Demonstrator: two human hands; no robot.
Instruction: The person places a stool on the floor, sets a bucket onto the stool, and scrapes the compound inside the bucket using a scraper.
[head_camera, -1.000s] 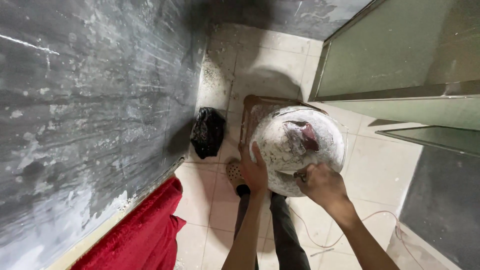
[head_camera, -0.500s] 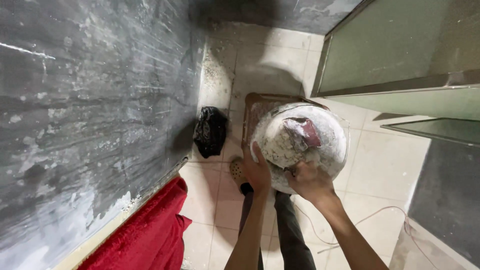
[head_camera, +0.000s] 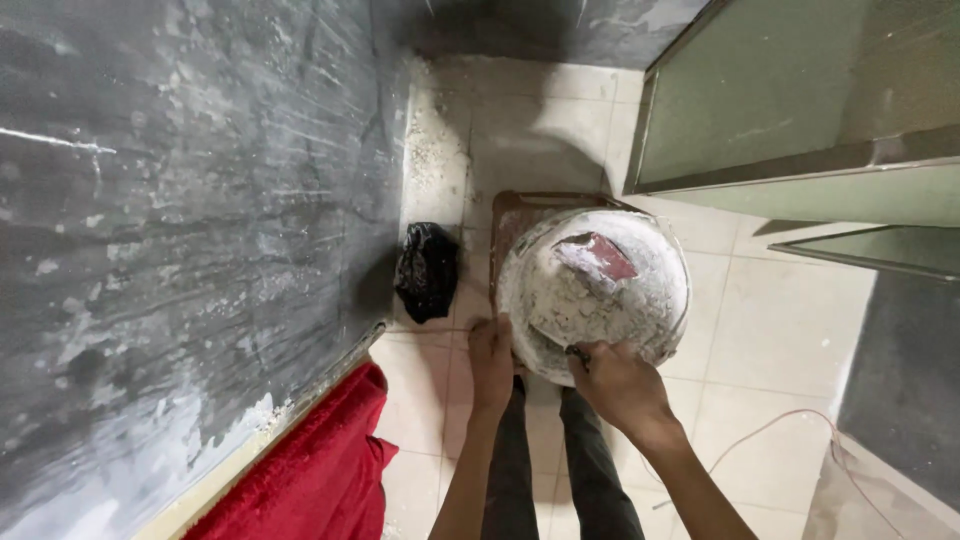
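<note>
- The step in hand looked like working the white filler inside a bucket (head_camera: 640, 300) while steadying it; this is a judgement from the grip and the tool.
- The bucket, caked white inside and out, sat on a brown stool (head_camera: 515, 215) on the tiled floor (head_camera: 780, 330), close to the floor's left edge where the dark wall (head_camera: 180, 200) rose.
- The left hand (head_camera: 491, 362) was clamped over the bucket's near-left rim, fingers curled on the edge.
- The right hand (head_camera: 615, 385) was closed around the handle of a scraper (head_camera: 596, 258) at the near rim; the blade, smeared reddish and white, lay in the filler toward the far side.
- The two hands were apart, one on each side of the near rim, with the person's dark trousers (head_camera: 560, 470) below between them.
- A black bag (head_camera: 427, 270) lay on the floor just beside the stool, against the wall's foot.
- A red cloth (head_camera: 310, 470) lay along the wall at the near-left corner of the floor.
- A green door (head_camera: 790, 90) stood open at the far right, and a thin cable (head_camera: 770, 430) trailed over the tiles near right.
- The next move probably called for a firm left grip so the bucket would not slide off the stool, and a blade angled to lift filler without spilling over the rim.
</note>
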